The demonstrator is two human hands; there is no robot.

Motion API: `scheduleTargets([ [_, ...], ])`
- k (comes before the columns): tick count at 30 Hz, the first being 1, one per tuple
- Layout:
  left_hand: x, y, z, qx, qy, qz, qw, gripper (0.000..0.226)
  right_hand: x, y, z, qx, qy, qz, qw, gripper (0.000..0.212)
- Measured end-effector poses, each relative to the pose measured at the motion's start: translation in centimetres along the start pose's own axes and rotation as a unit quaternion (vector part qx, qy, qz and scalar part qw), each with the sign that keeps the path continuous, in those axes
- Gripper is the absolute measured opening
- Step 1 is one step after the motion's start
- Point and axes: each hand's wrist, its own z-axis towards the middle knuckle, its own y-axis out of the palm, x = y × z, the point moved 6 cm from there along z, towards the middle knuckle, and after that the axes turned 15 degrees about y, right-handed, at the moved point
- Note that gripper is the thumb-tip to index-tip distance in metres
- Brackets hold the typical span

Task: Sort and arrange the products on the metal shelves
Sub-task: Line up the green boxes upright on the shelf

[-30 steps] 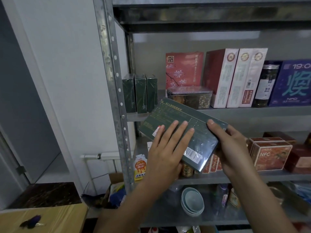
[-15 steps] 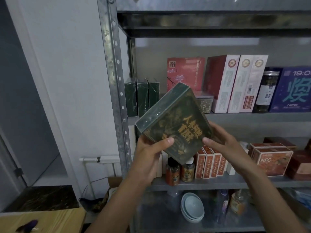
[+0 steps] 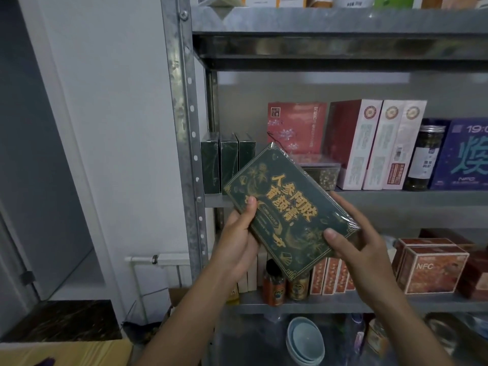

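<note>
**Green gilt box held in front of the middle shelf**

Metal shelving unit (image 3: 182, 128), grey, with a punched upright post at its left edge beside a pale wall.

Middle shelf, left to right: three dark green boxes (image 3: 227, 162) upright and side by side at the post end; a red flowered box (image 3: 295, 128) at the back with a clear lidded tub (image 3: 323, 173) in front of it; three tall white-and-maroon boxes (image 3: 369, 143) leaning together; a glass jar (image 3: 422, 157); a purple box (image 3: 464, 154).

Shelf below: orange NFC cartons (image 3: 433, 268) stacked at right, a row of slim orange packs (image 3: 330, 276), and small bottles (image 3: 274, 283).

Green box with gold lettering (image 3: 287, 207), film-wrapped, is off the shelf, tilted, printed face to the camera, in front of the middle shelf's edge.

Left hand (image 3: 237, 244) grips its lower left edge, thumb on the face. Right hand (image 3: 361, 249) grips the lower right corner, thumb on the face, fingers behind.

Stacked pale blue bowls (image 3: 306, 342) sit on the lowest shelf.
</note>
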Motion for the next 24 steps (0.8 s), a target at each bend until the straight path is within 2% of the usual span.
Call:
scheduleTargets([
  [2,1.1,0.1,1.1,-0.023,0.052,0.199,0.978,0.069,-0.6,-0.1,-0.3,0.056,-0.031,-0.003,0.998,0.054],
  [4,3.1,0.0,2.7,-0.012,0.156,0.380,0.912,0.071,-1.2,-0.4,-0.3,0.122,-0.067,-0.010,0.990,0.055],
  [6,5.6,0.2,4.6,-0.012,0.284,0.514,0.809,0.062,-2.0,-0.4,-0.1,0.174,-0.102,-0.013,0.979,0.058],
  [8,7.3,0.7,6.8,-0.034,0.349,0.633,0.690,0.061,-2.7,-0.1,0.5,0.206,-0.124,-0.006,0.971,0.060],
  [10,7.9,1.2,9.0,-0.067,0.355,0.725,0.587,0.067,-3.6,0.4,1.8,0.220,-0.135,-0.014,0.966,0.060],
  [12,7.8,1.1,11.0,-0.105,0.327,0.785,0.516,0.070,-4.5,1.2,3.6,0.217,-0.149,-0.040,0.964,0.060],
  [13,7.6,0.8,11.8,-0.118,0.308,0.803,0.497,0.070,-4.7,1.6,4.7,0.212,-0.148,-0.055,0.964,0.061],
  [15,7.2,0.2,12.6,-0.127,0.280,0.819,0.485,0.069,-5.1,2.5,6.9,0.196,-0.127,-0.079,0.969,0.063],
  [18,7.2,-0.1,12.7,-0.119,0.293,0.830,0.460,0.065,-5.4,4.2,9.3,0.170,-0.100,-0.146,0.969,0.064],
  [21,7.4,-0.1,12.8,-0.114,0.310,0.840,0.430,0.064,-5.7,5.7,10.9,0.168,-0.115,-0.195,0.960,0.064],
  [24,7.5,-0.1,12.8,-0.112,0.316,0.842,0.422,0.065,-5.8,6.6,12.5,0.172,-0.111,-0.226,0.952,0.064],
])
